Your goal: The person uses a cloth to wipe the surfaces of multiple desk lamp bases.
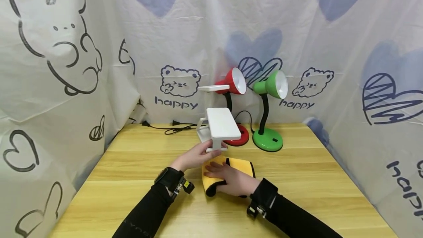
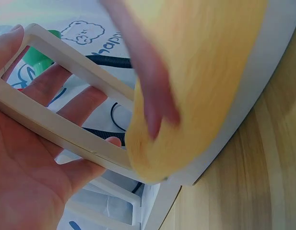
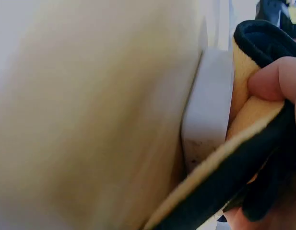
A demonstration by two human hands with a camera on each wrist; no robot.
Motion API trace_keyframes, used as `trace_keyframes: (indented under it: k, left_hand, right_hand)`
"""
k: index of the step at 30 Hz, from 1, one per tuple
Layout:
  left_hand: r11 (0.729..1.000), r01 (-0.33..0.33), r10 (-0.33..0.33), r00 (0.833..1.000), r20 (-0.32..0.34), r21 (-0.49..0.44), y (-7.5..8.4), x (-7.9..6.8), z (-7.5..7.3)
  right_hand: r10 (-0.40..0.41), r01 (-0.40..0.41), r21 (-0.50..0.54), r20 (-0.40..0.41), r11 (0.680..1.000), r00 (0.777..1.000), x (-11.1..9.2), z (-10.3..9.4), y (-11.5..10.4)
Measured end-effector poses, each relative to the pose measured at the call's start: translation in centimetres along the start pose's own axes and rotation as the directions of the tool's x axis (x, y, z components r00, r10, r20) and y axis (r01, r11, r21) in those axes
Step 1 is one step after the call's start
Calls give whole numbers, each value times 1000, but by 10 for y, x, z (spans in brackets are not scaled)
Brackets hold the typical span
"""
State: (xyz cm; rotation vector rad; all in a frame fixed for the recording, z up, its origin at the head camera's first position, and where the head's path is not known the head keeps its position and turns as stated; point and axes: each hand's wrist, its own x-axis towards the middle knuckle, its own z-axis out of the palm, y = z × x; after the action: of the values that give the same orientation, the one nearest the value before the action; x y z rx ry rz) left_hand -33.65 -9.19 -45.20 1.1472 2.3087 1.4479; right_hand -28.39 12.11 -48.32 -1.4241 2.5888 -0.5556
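In the head view, a white stand with flat panels (image 1: pixel 223 122) is near the middle of the table, tilted. My left hand (image 1: pixel 198 155) grips its lower frame; the left wrist view shows fingers reaching through the slots between the white rails (image 2: pixel 66 132). A yellow cloth with black edging (image 1: pixel 242 164) lies under my right hand (image 1: pixel 232 179), bunched and held there. Against the stand's flat white plate (image 2: pixel 255 91) the cloth (image 2: pixel 200 57) is pressed, with blurred right fingers (image 2: pixel 159 96) over it. The right wrist view shows a digit (image 3: pixel 275 81) sunk into the cloth's folds.
Behind the stand are a red desk lamp (image 1: pixel 238 137) and, to its right, a green desk lamp (image 1: pixel 267 140). Black cords with plugs (image 1: pixel 175 126) lie along the back left of the wooden table (image 1: pixel 142 164). Printed curtains (image 1: pixel 185 39) enclose the back and sides.
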Motion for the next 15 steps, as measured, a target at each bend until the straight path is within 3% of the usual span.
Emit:
trace_keyframes:
  k: [5, 8, 15]
  left_hand:
    - [1000, -12, 12, 1000, 4, 16, 1, 0, 1]
    - [1000, -7, 7, 1000, -4, 15, 0, 1, 1]
    - [1000, 1, -1, 1000, -11, 28, -2, 2, 0]
  right_hand:
    - [-26, 25, 63, 18, 998, 1000, -23, 0, -16]
    - [-24, 17, 100, 68, 995, 997, -34, -2, -28]
    - [3, -12, 56, 160, 998, 987, -45, -8, -47]
